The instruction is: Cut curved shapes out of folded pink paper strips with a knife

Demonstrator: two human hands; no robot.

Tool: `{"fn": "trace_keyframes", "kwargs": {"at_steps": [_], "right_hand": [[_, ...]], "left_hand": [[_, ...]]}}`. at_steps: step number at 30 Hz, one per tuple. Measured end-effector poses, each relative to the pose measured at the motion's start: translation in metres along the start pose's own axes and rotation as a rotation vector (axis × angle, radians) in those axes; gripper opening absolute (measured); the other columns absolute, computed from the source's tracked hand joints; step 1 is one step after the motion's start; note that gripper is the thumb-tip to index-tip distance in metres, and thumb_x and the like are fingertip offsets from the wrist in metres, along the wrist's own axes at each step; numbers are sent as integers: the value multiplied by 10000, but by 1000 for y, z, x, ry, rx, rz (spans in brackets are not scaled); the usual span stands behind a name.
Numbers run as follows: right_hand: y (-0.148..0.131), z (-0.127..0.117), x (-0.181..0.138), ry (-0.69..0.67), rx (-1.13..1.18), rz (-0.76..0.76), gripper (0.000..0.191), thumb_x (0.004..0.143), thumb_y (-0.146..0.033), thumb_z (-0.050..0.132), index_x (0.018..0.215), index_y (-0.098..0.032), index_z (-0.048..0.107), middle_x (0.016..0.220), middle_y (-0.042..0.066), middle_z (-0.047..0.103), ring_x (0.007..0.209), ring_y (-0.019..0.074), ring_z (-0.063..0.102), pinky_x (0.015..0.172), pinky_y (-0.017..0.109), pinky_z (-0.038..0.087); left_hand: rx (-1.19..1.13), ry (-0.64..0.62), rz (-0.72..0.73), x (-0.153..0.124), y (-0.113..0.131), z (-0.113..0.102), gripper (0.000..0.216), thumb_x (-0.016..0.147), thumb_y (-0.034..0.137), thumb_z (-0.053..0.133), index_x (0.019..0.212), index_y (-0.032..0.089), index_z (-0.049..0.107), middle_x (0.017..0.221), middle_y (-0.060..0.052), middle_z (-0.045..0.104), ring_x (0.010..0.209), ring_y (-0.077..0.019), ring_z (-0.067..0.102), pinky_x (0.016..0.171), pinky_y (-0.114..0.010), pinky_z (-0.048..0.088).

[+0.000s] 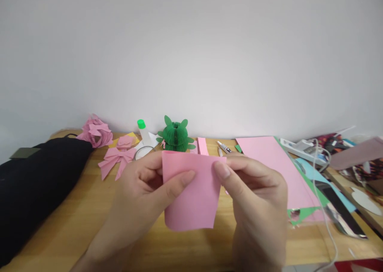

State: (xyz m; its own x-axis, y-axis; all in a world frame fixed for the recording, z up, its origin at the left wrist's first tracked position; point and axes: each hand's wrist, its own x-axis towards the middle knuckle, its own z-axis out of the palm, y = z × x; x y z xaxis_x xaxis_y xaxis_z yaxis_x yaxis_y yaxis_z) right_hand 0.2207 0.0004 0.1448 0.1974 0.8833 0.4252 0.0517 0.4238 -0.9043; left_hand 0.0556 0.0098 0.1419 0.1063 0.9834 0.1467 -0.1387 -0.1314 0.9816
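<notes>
A piece of pink paper (191,204) is held up in front of me above the wooden table, bent over at its left side into a curved fold. My left hand (149,196) grips it from the left, thumb lying across the front and fingers behind. At the upper right corner, my right hand (254,200) pinches the paper between thumb and fingers. Just behind it stands a green paper honeycomb ball (176,137) with leaf-shaped pieces sticking out.
Pink paper bows (118,158), a pink paper flower (95,131) and a green-capped glue bottle (143,132) lie back left. A black bag (44,184) covers the left side. Pink sheets (269,168), a power strip (302,149) and a white cable (317,192) are right.
</notes>
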Motion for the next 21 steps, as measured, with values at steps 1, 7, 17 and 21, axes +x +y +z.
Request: {"fn": "trace_keyframes", "kwargs": {"at_steps": [1, 7, 17, 21], "right_hand": [[0, 0, 0, 1, -1, -2, 57, 828, -263, 760, 787, -300, 772, 630, -29, 668, 574, 123, 593, 534, 258, 516], [-1, 0, -1, -18, 12, -7, 83, 844, -250, 749, 811, -321, 777, 634, -39, 669, 585, 114, 593, 554, 249, 514], [0, 0, -1, -25, 29, -21, 165, 862, -196, 731, 873, -352, 785, 655, -57, 672, 606, 89, 574, 565, 219, 477], [1, 0, 0, -30, 25, -16, 173, 867, -200, 727, 876, -362, 786, 657, -63, 675, 612, 83, 572, 578, 218, 476]], "left_hand": [[7, 13, -1, 0, 0, 0, 69, 778, 370, 809, 829, 329, 789, 725, 45, 762, 609, -158, 722, 475, -190, 590], [18, 22, 12, -1, -1, 0, 68, 785, 367, 806, 838, 327, 791, 720, 49, 758, 601, -139, 716, 479, -161, 580], [137, 87, 108, 0, -2, 3, 20, 785, 302, 791, 794, 315, 779, 644, 76, 725, 527, -90, 672, 445, -95, 535], [175, 99, 132, 0, -1, 4, 10, 793, 309, 778, 785, 303, 773, 625, 75, 714, 508, -87, 654, 429, -95, 521]]}}
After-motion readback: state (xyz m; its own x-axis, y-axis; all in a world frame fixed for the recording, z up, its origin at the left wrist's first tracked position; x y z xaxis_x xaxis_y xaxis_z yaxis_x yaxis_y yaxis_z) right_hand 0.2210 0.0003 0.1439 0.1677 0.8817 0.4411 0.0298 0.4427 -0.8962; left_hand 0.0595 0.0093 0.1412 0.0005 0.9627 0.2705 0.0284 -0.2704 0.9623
